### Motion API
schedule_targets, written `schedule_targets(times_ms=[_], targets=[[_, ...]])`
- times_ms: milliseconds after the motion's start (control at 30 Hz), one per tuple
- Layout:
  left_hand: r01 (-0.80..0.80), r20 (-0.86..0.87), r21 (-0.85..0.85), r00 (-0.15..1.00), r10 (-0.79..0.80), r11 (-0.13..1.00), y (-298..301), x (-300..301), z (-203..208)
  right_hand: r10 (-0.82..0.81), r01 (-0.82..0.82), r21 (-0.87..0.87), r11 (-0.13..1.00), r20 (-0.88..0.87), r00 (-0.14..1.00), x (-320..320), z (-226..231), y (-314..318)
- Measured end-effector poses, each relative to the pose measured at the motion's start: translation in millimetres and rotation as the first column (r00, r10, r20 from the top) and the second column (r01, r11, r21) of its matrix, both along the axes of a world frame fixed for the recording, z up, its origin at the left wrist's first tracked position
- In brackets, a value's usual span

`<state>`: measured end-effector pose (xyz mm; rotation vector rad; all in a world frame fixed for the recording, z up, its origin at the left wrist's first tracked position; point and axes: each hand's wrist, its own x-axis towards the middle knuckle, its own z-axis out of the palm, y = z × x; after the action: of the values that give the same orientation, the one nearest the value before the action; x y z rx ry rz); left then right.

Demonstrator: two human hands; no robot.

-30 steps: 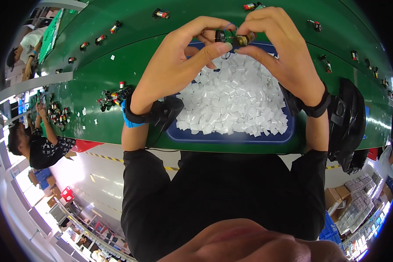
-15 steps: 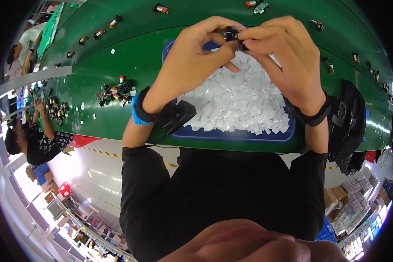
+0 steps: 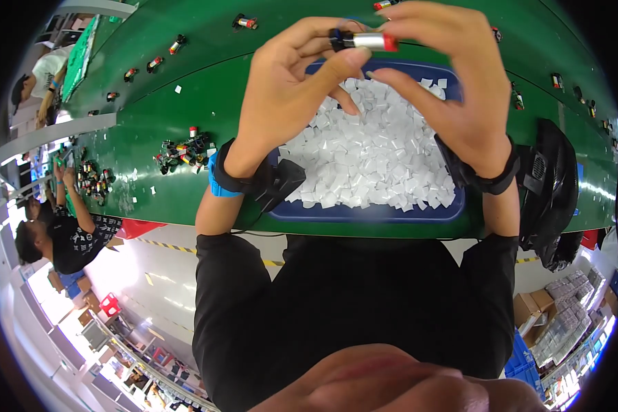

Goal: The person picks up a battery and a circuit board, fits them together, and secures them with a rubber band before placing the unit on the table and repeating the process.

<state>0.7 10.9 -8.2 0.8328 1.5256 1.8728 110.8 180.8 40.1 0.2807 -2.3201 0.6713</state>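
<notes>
Above the far end of a tray, my left hand (image 3: pixel 288 93) pinches a small cylindrical battery assembly (image 3: pixel 369 41) between thumb and fingers. It has a silver body, a red end pointing right and a black part with thin wires at the left. My right hand (image 3: pixel 453 82), slightly blurred, is open beside the red end, with thumb and fingers apart. Whether a right fingertip touches the assembly or a wire is unclear. Below both hands, the blue tray (image 3: pixel 364 214) holds a heap of small white paper-like pieces (image 3: pixel 371 151).
On the green table (image 3: pixel 151 123) a pile of similar assemblies (image 3: pixel 184 152) lies left of the tray. More assemblies (image 3: pixel 177 44) sit spaced along the far strip. A black bag (image 3: pixel 548 185) is at the right. At far left, a co-worker (image 3: pixel 75 233) sits by another pile (image 3: pixel 95 180).
The battery assembly has turned, so its silver body and red end now show. My right hand's fingers have spread away from it. Both hands have risen slightly toward the far side.
</notes>
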Motion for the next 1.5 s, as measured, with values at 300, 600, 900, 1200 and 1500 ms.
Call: schedule_targets(times_ms=[300, 600, 900, 1200, 1500], targets=[[-0.108, -0.234, 0.130, 0.963, 0.136, 0.986, 2.6, -1.9, -1.4, 0.161, 0.096, -0.690, 0.717, 0.297, 0.941, -1.0, -42.2, 0.3], [-0.076, -0.211, 0.234, 0.969, 0.127, 0.969, 3.6, -0.1, -10.4, 0.140, -0.059, -0.570, 0.819, 0.100, 0.985, -1.7, -42.4, -3.0], [-0.113, -0.399, 0.294, 0.888, 0.229, 0.949, 1.6, 5.1, -12.9, 0.216, -0.171, -0.598, 0.783, 0.003, 0.976, 0.2, -42.6, -8.2], [-0.155, -0.544, 0.294, 0.784, 0.299, 0.943, 4.4, 11.9, -7.6, 0.341, -0.034, -0.837, 0.546, 0.185, 0.921, 6.7, -33.2, -10.5], [-0.225, -0.581, 0.139, 0.770, 0.264, 0.964, 5.6, 2.6, -3.2, 0.344, 0.055, -0.828, 0.559, 0.292, 0.893, -5.2, -40.3, -7.0]])
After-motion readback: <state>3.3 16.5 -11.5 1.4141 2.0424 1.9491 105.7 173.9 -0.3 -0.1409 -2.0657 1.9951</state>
